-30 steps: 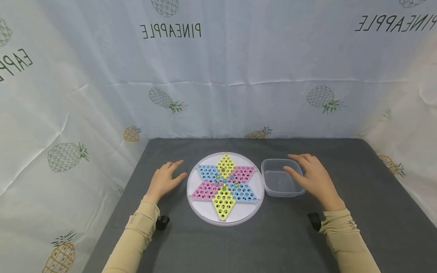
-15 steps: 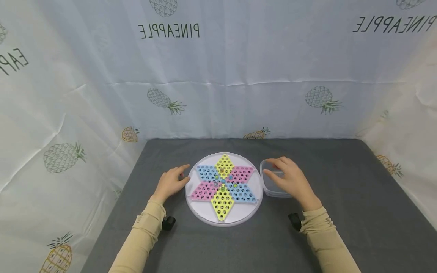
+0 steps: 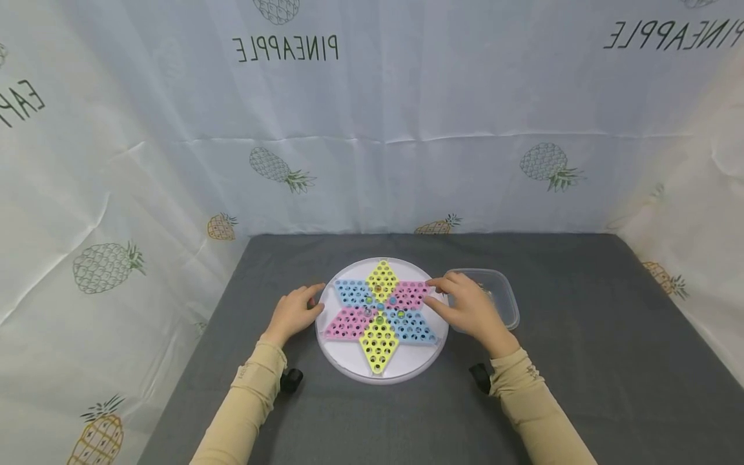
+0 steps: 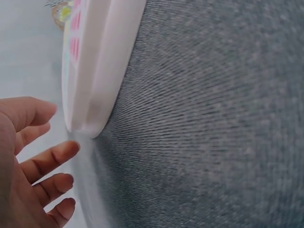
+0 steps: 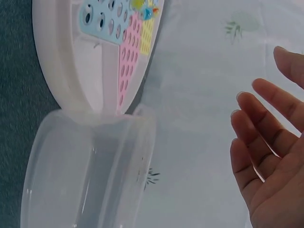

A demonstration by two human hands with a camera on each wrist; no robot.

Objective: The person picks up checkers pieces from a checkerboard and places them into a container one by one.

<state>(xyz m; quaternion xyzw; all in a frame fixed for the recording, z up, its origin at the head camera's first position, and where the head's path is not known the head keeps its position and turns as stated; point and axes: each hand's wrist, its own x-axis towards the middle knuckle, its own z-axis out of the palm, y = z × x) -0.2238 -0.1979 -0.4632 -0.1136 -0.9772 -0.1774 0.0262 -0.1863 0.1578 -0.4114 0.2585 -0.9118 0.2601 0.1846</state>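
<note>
Board [image 3: 345, 355], round, white, star-patterned, is lying before me.
My left hand [image 3: 293, 313], fingers loosely spread, is flanking it, contact unclear; my right hand [image 3: 471, 308], fingers also parted, is partly hiding a clear plastic box [image 3: 505, 292].

1. We see the left hand [image 3: 292, 314] just beside the game board [image 3: 349, 358] on its left, fingers relaxed and spread.
2. We see the right hand [image 3: 471, 309] hovering across the board's right edge (its fingers gently bent, well separated).
3. We find the left forearm [image 3: 244, 400] and right forearm [image 3: 535, 407], both sleeved, slanting inward toward the board.
</note>
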